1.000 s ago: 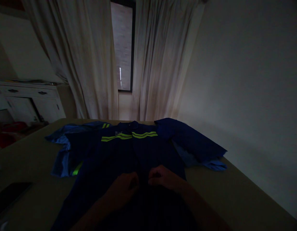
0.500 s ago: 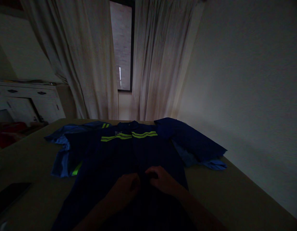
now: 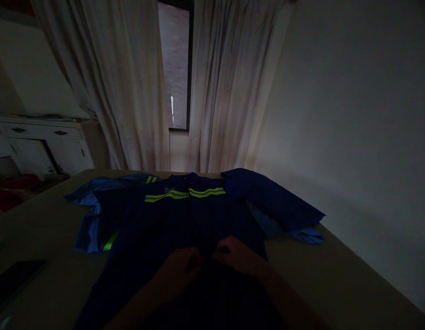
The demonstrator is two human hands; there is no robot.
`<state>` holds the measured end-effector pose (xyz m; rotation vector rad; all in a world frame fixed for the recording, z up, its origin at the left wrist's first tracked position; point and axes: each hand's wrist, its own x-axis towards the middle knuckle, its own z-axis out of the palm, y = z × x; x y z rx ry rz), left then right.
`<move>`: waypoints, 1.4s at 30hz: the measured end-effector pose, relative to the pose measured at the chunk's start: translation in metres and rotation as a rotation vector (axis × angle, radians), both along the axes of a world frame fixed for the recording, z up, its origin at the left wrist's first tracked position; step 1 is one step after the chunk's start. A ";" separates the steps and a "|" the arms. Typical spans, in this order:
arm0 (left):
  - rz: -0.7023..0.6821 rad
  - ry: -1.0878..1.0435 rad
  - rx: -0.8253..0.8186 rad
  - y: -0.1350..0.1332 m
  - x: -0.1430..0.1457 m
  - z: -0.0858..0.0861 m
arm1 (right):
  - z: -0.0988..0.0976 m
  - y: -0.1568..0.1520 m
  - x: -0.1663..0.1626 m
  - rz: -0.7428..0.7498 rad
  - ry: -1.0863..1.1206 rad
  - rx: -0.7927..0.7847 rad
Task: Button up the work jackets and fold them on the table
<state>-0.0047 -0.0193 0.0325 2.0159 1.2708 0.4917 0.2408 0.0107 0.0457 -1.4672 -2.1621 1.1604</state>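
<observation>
A dark navy work jacket with yellow-green reflective stripes lies spread out, collar toward the window. Over the middle of its lower front, my left hand is closed, thumb and fingers curled together on the cloth near the front opening. My right hand faces it a short gap away, also pinched closed at the front of the jacket. Deep shadow hides the exact edge of cloth between the fingertips. Under the jacket lies a lighter blue garment, its parts showing at both sides.
The garments rest on a tan-covered table beside a pale wall. A dark flat object lies at the near left. Curtains hang behind, and a white cabinet stands at the back left.
My right hand has shifted slightly to the right, widening the gap between the hands. The left hand stays nearly in place, and the garments look the same.
</observation>
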 end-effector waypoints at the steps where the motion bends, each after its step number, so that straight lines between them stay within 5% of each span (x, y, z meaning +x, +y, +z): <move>1: 0.002 -0.001 -0.007 0.000 0.000 0.001 | -0.001 0.000 0.000 0.014 0.051 -0.051; 6: 0.007 0.018 -0.008 0.002 0.000 -0.002 | -0.008 -0.006 -0.008 0.047 0.194 -0.143; 12: 0.014 0.042 0.022 0.003 0.001 -0.007 | -0.008 -0.027 -0.037 -0.013 0.118 0.230; 18: 0.011 0.058 -0.005 0.004 0.000 -0.005 | -0.009 -0.039 -0.052 -0.083 -0.041 0.407; 42: -0.002 0.099 -0.003 0.004 0.001 -0.008 | -0.018 -0.030 -0.048 -0.050 0.012 0.269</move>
